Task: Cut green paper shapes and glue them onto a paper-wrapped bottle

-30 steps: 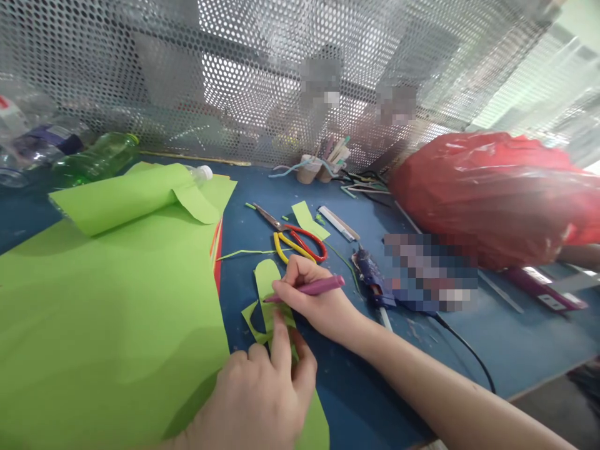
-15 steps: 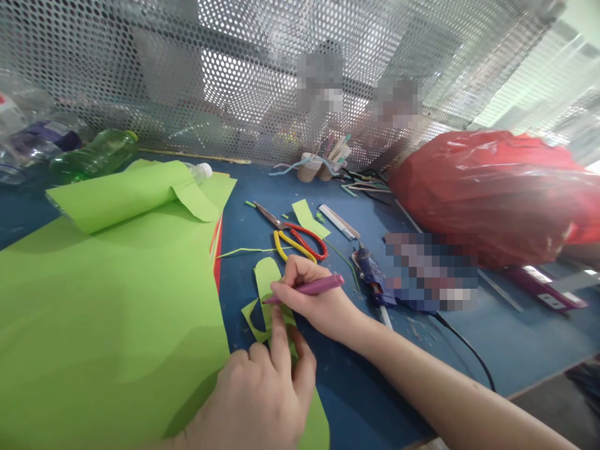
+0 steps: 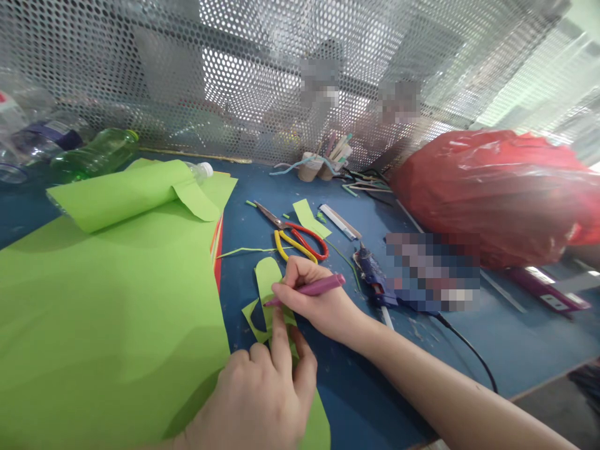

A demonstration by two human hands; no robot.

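My right hand point(image 3: 313, 300) grips a purple pen point(image 3: 310, 289), its tip resting on a small cut green paper shape point(image 3: 265, 280) on the blue table point(image 3: 469, 331). My left hand point(image 3: 262, 394) presses down on the lower part of that shape with its forefinger stretched forward and the other fingers curled. Just beyond the right hand lie scissors point(image 3: 295, 236) with red and yellow handles, blades pointing away to the left.
Large green paper sheets point(image 3: 107, 312) cover the left of the table, one curled at the back. Plastic bottles point(image 3: 94, 156) lie far left. A glue gun point(image 3: 372, 278) with a black cord, a red plastic bag point(image 3: 492, 187), cups of sticks point(image 3: 321, 165) and a perforated metal screen point(image 3: 234, 75) stand behind.
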